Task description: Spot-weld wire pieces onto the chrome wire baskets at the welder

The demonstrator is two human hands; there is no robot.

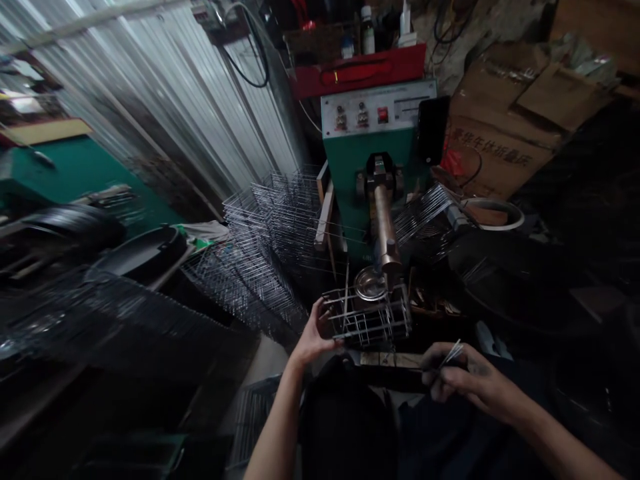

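Note:
My left hand [316, 337] grips the left end of a small wire rack [367, 323], its fingers curled around the frame wires. The rack sits just below the copper-coloured arm [385, 223] of a green machine [345, 193]. A round, shiny metal piece [370, 283] shows at the rack's far side, beneath the tip of that arm. To the right and nearer my body, my right hand [460, 377] is closed around several short metal rods [453, 352], whose ends stick up between thumb and fingers. It is apart from the rack.
Stacked wire grids [280, 233] stand left of the machine. A bundle of long rods [423, 213] lies to its right, near a round tub [493, 213]. Behind are a cardboard box [500, 127] and a red tray [360, 70]. A black pan [140, 253] is at left.

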